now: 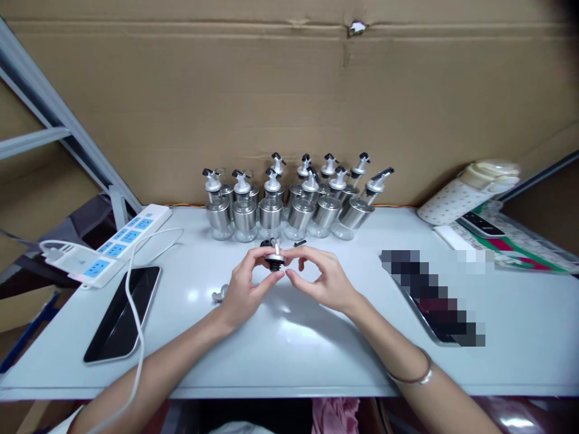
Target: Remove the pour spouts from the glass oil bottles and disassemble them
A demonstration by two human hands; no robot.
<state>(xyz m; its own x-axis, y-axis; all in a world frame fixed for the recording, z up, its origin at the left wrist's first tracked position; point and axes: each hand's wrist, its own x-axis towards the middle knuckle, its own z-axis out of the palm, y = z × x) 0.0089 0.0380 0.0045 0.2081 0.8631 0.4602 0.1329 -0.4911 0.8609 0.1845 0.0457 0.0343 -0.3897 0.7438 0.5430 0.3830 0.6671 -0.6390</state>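
Pinched between the fingertips of the left hand [242, 289] and right hand [328, 280], the pourer top [275, 260] sits above the desk [289, 367], in front of the bottles [271, 211]; seating its parts looks in hand, calling for a steady grip.

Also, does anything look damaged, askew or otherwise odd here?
Three things. The cardboard backing has a small torn hole near its top edge. The rightmost bottle in the row appears to lean, though lens distortion may exaggerate it. A white cable trails across the black tray and the left forearm. I see no spill.
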